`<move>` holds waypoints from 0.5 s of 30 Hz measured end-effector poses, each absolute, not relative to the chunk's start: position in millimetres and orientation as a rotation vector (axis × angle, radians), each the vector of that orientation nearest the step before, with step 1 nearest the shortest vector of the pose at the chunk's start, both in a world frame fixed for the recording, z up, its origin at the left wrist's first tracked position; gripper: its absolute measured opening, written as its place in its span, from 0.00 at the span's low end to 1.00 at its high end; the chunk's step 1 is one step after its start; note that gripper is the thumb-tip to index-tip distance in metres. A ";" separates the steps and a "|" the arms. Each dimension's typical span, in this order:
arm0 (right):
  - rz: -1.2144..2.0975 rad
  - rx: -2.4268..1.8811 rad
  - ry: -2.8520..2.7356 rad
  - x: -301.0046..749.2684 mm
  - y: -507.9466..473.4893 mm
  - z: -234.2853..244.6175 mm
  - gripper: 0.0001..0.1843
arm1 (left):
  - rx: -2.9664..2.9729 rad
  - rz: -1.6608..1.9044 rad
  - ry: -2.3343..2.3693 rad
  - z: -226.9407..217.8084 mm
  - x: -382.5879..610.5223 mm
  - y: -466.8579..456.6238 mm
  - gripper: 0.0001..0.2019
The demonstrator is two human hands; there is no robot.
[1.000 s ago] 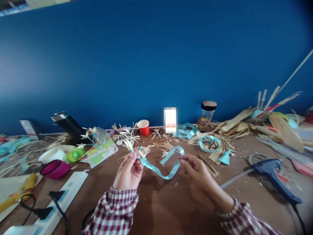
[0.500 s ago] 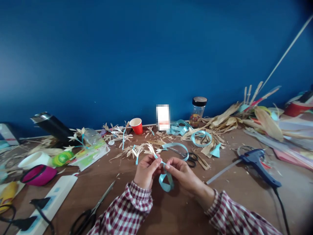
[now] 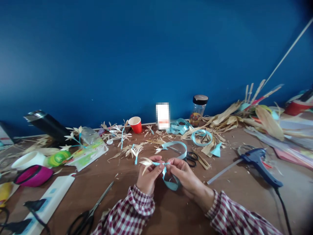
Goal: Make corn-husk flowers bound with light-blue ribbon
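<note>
Between the fingers of my left hand (image 3: 149, 178) is a corn husk flower (image 3: 146, 163), its pale petals pointing left and its stem wrapped in light blue. My right hand (image 3: 182, 173) pinches the far end of that stem, where a light blue ribbon (image 3: 172, 185) meets it. The ribbon's loose length loops down below both hands. Both hands are closed, fingertips almost touching. Just beyond them lie a smaller husk flower (image 3: 159, 149), another with a blue stem (image 3: 136, 154), and a ribbon loop (image 3: 182, 153) beside small black-handled scissors (image 3: 192, 159).
Large scissors (image 3: 91, 210) and a power strip (image 3: 50, 202) lie at the left, a blue glue gun (image 3: 260, 168) at the right. Further back stand a red paper cup (image 3: 136, 125) and a lidded jar (image 3: 197, 111). Dried husks (image 3: 223, 119) are heaped at the back right.
The flower has turned from pointing up to pointing left, showing more of its blue stem. The hanging ribbon loop has shifted slightly right. Both hands keep their grip.
</note>
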State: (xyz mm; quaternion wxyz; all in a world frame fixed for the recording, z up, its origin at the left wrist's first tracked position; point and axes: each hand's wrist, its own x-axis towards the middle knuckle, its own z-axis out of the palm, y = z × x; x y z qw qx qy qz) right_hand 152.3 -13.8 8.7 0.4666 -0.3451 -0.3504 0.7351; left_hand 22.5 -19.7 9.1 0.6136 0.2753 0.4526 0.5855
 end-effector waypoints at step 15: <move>1.848 -0.849 -0.841 150.3 -16.0 10.8 0.15 | 0.485 1.391 1.079 7.6 24.9 -20.0 0.18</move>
